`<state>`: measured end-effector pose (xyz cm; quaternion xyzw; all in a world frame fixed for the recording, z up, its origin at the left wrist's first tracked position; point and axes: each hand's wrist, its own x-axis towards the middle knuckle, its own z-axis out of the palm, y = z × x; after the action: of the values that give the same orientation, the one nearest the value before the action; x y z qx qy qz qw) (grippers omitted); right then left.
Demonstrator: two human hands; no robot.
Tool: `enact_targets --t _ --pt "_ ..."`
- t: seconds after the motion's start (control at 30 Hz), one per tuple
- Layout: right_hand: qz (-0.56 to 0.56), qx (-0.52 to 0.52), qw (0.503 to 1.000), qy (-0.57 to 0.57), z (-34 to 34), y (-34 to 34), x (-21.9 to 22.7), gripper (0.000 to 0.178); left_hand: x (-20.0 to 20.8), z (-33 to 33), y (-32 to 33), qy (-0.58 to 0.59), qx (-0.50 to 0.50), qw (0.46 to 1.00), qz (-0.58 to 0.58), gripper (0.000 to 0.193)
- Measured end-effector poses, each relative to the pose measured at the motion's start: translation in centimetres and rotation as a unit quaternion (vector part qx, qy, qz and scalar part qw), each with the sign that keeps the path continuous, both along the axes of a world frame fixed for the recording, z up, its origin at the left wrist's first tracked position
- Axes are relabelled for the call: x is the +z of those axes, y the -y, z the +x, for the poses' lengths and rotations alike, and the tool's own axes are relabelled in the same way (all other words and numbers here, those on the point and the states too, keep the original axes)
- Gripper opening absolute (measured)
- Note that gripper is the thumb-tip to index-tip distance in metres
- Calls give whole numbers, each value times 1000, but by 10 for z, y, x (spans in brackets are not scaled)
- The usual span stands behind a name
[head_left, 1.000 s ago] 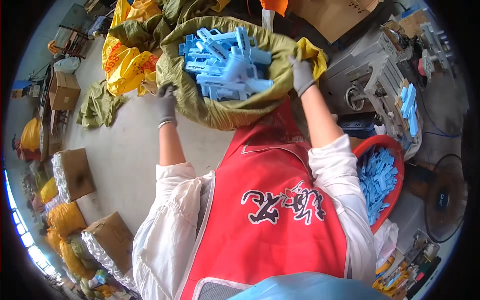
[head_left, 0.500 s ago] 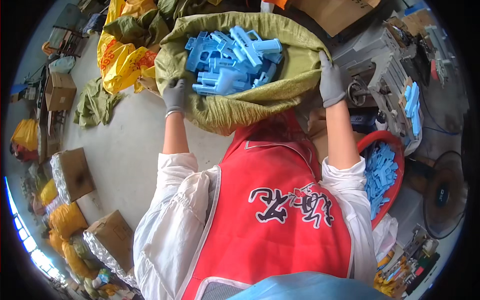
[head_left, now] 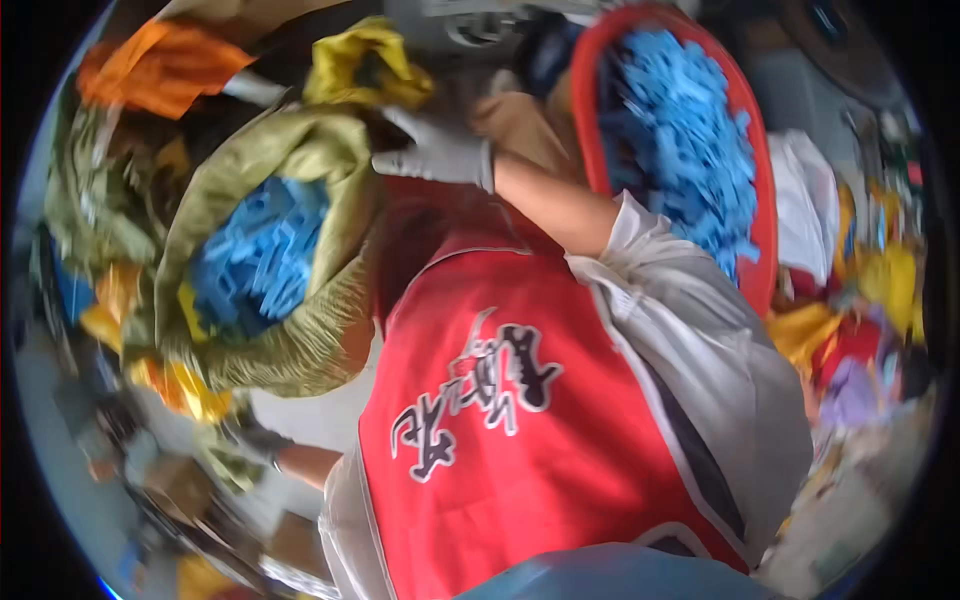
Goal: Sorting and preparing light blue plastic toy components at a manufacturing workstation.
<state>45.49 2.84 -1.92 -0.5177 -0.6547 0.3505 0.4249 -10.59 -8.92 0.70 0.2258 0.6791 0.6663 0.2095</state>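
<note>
An olive-green sack (head_left: 300, 340) with its mouth open holds several blue plastic parts (head_left: 255, 260). My right hand (head_left: 435, 152), in a grey glove, grips the sack's upper rim near a yellow fold of cloth. My left hand (head_left: 255, 440), also gloved, holds the sack's lower rim; it is blurred and partly hidden by the sack. My red vest and white sleeves fill the lower middle of the picture.
A red basin (head_left: 755, 240) heaped with the same blue plastic parts stands at the upper right. Orange and yellow sacks (head_left: 150, 70) lie at the upper left. Cardboard boxes and a grey floor show blurred at the lower left; coloured packets sit at the right edge.
The view has swung sharply: the sack moved from the top centre to the left, and the red basin from the right edge to the upper right. Both hands still hold the rim.
</note>
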Motion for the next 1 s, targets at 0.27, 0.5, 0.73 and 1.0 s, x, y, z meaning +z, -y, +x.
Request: enact_targets --t 0.27,0.5,0.73,1.0 --pt "-123 -429 891 -82 208 169 -53 23 81 96 -98 -292 -38 955 40 32" --pt "-367 -425 758 333 282 208 -190 58 85 188 -176 -568 -157 805 72 21" --pt "-454 -414 738 278 274 186 -161 56 111 313 -178 -454 -349 816 80 22" --pt "-442 -232 801 331 299 258 -53 47 136 408 -215 -456 -480 731 164 20"
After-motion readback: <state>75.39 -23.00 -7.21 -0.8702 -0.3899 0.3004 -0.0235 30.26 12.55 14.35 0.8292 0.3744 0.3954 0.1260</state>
